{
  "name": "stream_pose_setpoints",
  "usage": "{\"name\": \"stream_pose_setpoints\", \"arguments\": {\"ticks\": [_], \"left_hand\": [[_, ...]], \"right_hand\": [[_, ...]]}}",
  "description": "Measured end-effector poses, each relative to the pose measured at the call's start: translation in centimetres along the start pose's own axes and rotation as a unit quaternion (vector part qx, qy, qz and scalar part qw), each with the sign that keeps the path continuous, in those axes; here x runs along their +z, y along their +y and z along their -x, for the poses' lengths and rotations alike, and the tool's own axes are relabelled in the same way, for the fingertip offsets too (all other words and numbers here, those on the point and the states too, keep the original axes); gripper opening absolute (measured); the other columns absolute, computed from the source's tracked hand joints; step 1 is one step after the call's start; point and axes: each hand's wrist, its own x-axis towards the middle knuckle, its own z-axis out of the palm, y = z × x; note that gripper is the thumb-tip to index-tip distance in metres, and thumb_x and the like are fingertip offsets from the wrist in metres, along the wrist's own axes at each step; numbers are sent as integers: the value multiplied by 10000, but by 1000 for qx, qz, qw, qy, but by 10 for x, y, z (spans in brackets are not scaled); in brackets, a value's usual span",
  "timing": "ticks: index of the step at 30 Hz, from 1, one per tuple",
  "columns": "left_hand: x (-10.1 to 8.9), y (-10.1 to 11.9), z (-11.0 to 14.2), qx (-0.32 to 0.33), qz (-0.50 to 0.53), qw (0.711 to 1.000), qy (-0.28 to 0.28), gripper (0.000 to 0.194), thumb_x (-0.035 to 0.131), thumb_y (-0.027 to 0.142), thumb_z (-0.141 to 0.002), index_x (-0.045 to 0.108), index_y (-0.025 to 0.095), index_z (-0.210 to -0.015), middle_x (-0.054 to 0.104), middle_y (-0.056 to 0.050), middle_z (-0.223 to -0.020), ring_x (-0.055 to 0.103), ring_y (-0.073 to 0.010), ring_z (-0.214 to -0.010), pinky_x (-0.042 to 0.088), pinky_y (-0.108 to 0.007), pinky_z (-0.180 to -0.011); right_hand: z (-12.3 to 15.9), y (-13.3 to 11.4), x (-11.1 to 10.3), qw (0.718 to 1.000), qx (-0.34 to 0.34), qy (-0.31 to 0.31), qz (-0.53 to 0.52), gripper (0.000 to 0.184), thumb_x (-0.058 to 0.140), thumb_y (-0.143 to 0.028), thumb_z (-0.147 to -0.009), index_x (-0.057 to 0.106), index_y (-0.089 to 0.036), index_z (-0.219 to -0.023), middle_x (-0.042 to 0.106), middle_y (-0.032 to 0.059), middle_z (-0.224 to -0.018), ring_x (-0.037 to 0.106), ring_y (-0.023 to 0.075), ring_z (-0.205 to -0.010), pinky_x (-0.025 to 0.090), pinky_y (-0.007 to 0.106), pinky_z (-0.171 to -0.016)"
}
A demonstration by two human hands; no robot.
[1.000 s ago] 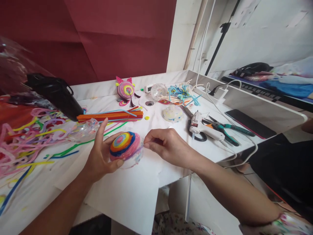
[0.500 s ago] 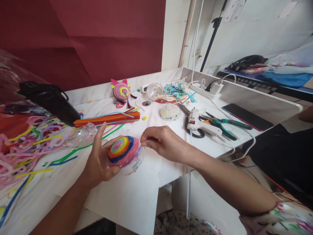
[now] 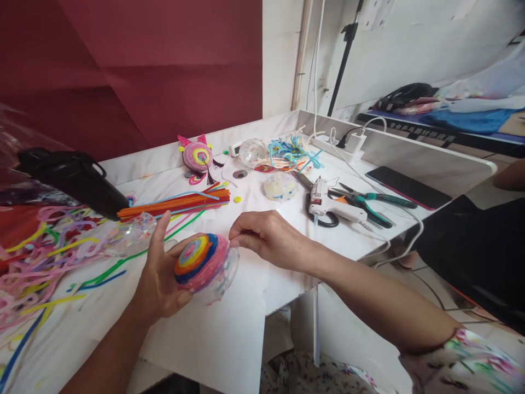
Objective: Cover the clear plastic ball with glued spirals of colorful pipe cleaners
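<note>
My left hand (image 3: 158,284) cradles a clear plastic ball (image 3: 223,282), its fingers curved around the side and its thumb along the lower edge. Rings of fuzzy pipe cleaner (image 3: 197,257) cover the ball's top, running from a pink centre through yellow, orange and dark blue to a wide pink band. At the right edge of that pink band, my right hand (image 3: 262,238) pinches thumb and forefinger together. What lies between those fingertips is too small to make out. A bundle of orange and red pipe cleaners (image 3: 176,203) lies just beyond my left hand.
Loose coloured pipe cleaners (image 3: 49,251) and a black holder (image 3: 74,178) are at left. A pink decorated ball (image 3: 197,156) stands behind. At right lie a glue gun (image 3: 334,202), green-handled pliers (image 3: 373,205) and a phone (image 3: 410,186). White paper (image 3: 213,339) hangs over the front edge.
The view has shifted slightly, so the table's things appear a little further left. The ball tilts a bit more, showing more of its clear underside. Both hands keep their holds.
</note>
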Motion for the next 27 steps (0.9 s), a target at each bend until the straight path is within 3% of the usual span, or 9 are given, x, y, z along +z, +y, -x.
{"name": "stream_pose_setpoints", "arguments": {"ticks": [5,8,11,19,24,26,27], "left_hand": [[-1,0,3,-18,1,1000,-11,1278,938,634,-770,118,538,-1745,716,-25,-1517,629,-428,-1476,598,-588,-1166],[-9,-10,2,19,-12,1000,-3,1276,950,611,-734,177,524,-1747,712,-21,-1518,636,-408,-1467,577,-565,-1193],[-13,-19,2,35,-11,999,10,1263,959,608,-696,235,553,-1729,721,-21,-1497,684,-389,-1404,602,-542,-1157],[-10,-14,4,25,5,1000,-14,1290,945,572,-718,172,542,-1750,743,-52,-1449,747,-431,-1289,649,-619,-1052],[-18,-16,5,77,-90,993,22,997,938,630,-647,602,493,-1576,551,3,-1696,539,-505,-1529,551,-636,-1207],[-20,-17,7,45,-68,997,7,980,946,614,-622,647,465,-1544,517,5,-1726,467,-533,-1575,508,-660,-1244],[-20,-16,7,17,-44,999,-3,1042,955,592,-622,588,484,-1590,536,5,-1714,467,-525,-1579,498,-664,-1250]], "right_hand": [[1,2,2,1000,0,3,-8,138,737,-82,-989,736,-166,-878,755,8,-865,645,125,-761,468,239,-726],[2,3,3,1000,-2,0,-14,133,708,-89,-1001,748,-172,-904,768,18,-893,662,135,-787,481,246,-736],[3,3,4,1000,2,-1,-29,123,705,-113,-1008,755,-176,-916,768,20,-898,666,138,-792,487,249,-732],[6,-1,3,993,71,-3,-98,117,736,-110,-973,735,-174,-875,711,-25,-779,624,118,-725,470,236,-708],[6,2,3,988,91,-12,-127,99,731,-139,-981,734,-172,-888,680,-26,-766,600,122,-725,450,240,-695],[7,4,4,987,94,-15,-131,90,726,-155,-986,737,-173,-898,670,-27,-760,583,124,-721,436,241,-680],[7,5,4,986,96,-16,-135,87,727,-162,-986,739,-173,-901,671,-26,-763,582,125,-722,433,243,-677]]}}
